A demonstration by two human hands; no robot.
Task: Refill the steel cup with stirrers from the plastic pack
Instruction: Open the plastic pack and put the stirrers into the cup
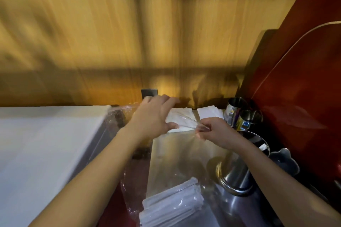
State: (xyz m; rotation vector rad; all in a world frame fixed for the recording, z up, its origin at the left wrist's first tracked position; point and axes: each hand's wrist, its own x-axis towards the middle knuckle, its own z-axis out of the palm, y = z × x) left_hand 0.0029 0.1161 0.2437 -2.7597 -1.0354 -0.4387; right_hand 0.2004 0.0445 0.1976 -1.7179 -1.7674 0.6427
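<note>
The frame is motion-blurred. A clear plastic pack [181, 121] with white paper-wrapped stirrers is held above the counter between both hands. My left hand [154, 116] grips its left side with the fingers spread over the top. My right hand [212, 131] pinches the pack's clear right end. Two steel cups [235, 109] [250, 119] stand just right of the hands, near the back wall; what they hold cannot be told. A bundle of white wrapped stirrers [171, 206] in clear plastic lies near the front edge.
A white box-like surface [46, 153] fills the left. A steel panel [177, 156] lies under the hands. A steel pitcher [234, 173] and a dark round container [258, 142] stand at right, beside a tall red machine [304, 88]. A wooden wall [129, 33] is behind.
</note>
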